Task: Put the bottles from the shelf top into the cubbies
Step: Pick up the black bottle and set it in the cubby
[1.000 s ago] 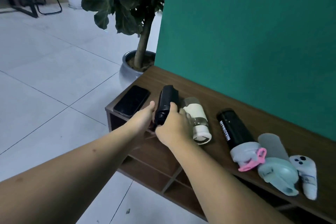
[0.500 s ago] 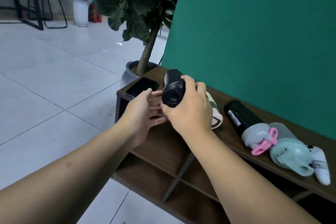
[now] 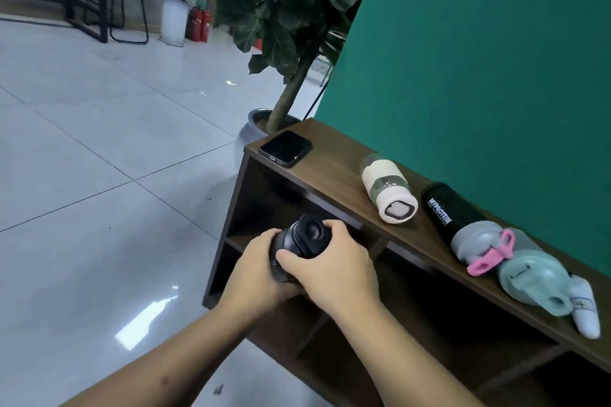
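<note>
A black bottle (image 3: 302, 239) is held in both hands in front of the upper left cubby (image 3: 264, 208) of the dark wooden shelf (image 3: 334, 155). My left hand (image 3: 254, 277) grips it from below and the left. My right hand (image 3: 334, 268) wraps it from the right. On the shelf top lie a cream and clear bottle (image 3: 388, 192), a black MYPROTEIN bottle (image 3: 446, 208) with a grey lid and pink loop, and a pale green bottle (image 3: 532, 281).
A black phone (image 3: 286, 148) lies at the shelf's left end. A white controller (image 3: 585, 311) rests at the right. A potted plant (image 3: 284, 43) stands behind the shelf's left corner. A green wall (image 3: 479, 59) backs the shelf. Grey tiled floor (image 3: 99, 175) spreads to the left.
Both hands have lifted the black bottle off the shelf top and brought it down in front of the upper left cubby. The camera view has shifted lower and wider.
</note>
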